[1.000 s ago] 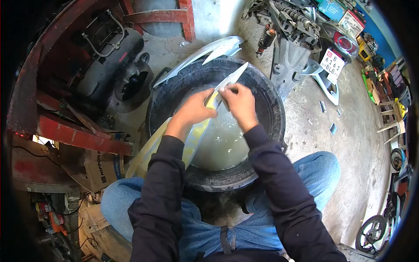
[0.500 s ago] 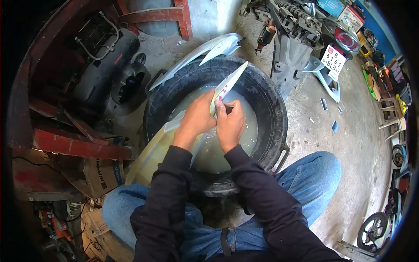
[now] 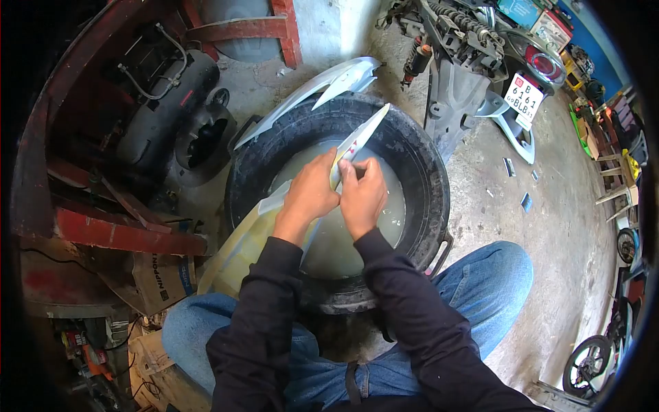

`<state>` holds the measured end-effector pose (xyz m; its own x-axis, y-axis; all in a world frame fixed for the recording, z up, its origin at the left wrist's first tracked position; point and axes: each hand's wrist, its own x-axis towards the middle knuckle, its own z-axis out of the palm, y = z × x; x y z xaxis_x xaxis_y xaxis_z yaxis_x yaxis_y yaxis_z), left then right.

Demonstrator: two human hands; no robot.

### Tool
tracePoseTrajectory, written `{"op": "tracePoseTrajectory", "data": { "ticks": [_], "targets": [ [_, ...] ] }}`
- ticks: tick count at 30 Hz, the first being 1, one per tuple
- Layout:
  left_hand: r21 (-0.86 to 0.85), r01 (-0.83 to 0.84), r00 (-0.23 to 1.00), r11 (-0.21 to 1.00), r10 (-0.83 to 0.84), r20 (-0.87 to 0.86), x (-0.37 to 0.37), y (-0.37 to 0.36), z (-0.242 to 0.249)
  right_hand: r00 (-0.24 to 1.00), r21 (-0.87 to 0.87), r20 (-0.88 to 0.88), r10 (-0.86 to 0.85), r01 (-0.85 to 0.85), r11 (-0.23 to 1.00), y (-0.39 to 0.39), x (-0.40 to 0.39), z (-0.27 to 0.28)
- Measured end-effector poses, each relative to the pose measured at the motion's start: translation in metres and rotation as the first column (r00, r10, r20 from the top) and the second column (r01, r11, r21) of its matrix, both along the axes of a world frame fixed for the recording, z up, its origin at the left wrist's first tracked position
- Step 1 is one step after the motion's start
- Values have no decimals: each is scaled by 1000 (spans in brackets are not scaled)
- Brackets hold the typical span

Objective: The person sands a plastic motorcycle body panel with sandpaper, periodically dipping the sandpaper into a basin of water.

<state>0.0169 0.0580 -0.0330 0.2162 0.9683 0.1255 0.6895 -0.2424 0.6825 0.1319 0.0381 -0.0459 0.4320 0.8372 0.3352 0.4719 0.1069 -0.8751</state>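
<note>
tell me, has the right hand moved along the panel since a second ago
Yes. The right hand has slid back toward the person along the pale panel, from near the tyre basin's far rim to over the middle of the water, beside the left hand.

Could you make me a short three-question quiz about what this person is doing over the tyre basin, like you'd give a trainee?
1. True or false: both hands touch the long white and yellow body panel.
2. What fills the tyre basin? A) murky water B) sand C) bolts
3. Which hand lies nearer the panel's pointed tip?

Key:
1. True: the left hand grips it and the right hand presses against it.
2. A, murky water.
3. The right hand.
</note>
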Motion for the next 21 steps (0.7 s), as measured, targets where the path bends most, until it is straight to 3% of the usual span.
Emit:
{"op": "tracePoseTrajectory", "data": {
  "ticks": [5, 10, 21],
  "targets": [
    [4, 6, 1000, 1000, -6, 6, 0, 2, 2, 999, -61, -35, 23, -25, 998, -11, -1, -7],
    [-72, 5, 1000, 997, -6, -15, 0, 0, 5, 1000, 10, 16, 16, -16, 1000, -9, -1, -9],
    [-21, -15, 999, 1000, 14, -46, -1, 0, 0, 998, 47, 53, 20, -22, 999, 8, 4, 3]
  ]
}}
